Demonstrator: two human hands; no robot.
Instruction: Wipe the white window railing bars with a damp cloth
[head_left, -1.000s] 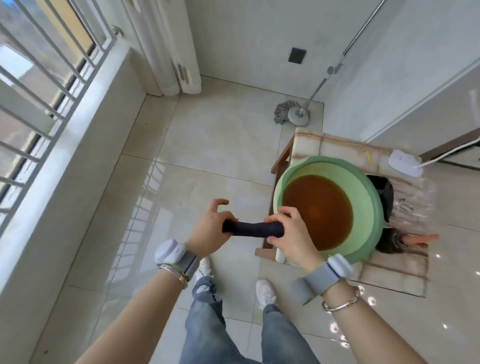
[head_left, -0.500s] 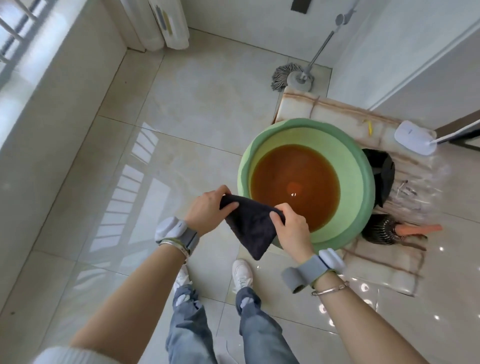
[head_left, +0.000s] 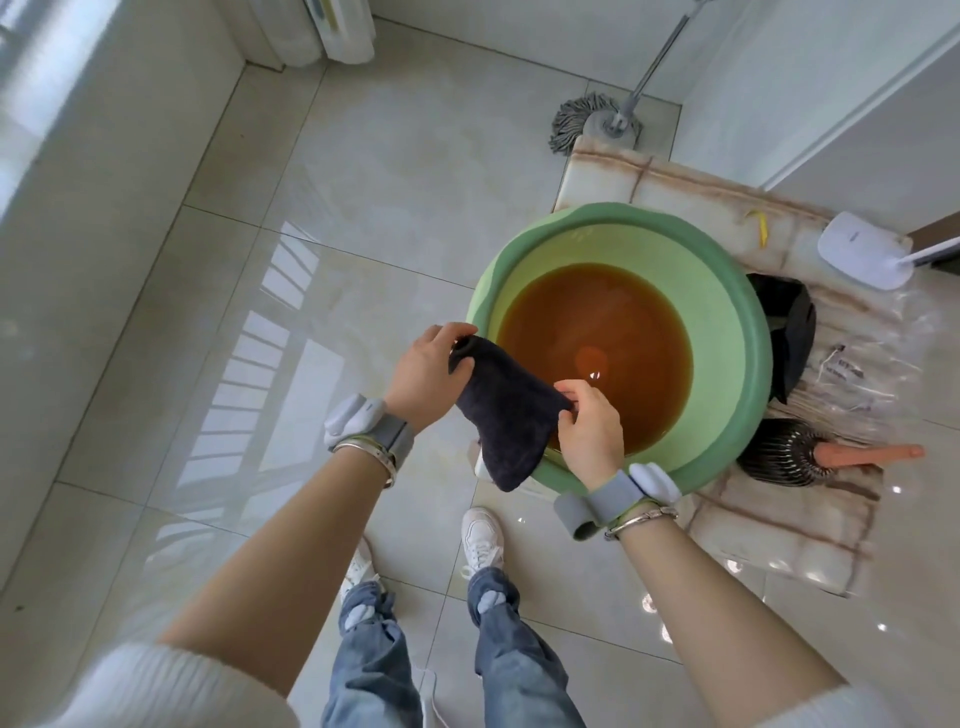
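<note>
Now both hands, left hand (head_left: 426, 371) and right hand (head_left: 589, 428), pinch dark navy terry cloth (head_left: 506, 418) over round green plastic basin (head_left: 737, 332); probably sodden, risks dripping onto glossy floor tiles (head_left: 332, 218).

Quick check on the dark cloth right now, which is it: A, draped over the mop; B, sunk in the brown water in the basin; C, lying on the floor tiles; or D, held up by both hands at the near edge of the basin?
D: the left hand and right hand each pinch an upper corner of the dark cloth, which hangs at the near rim of the green basin, above the water.
</note>
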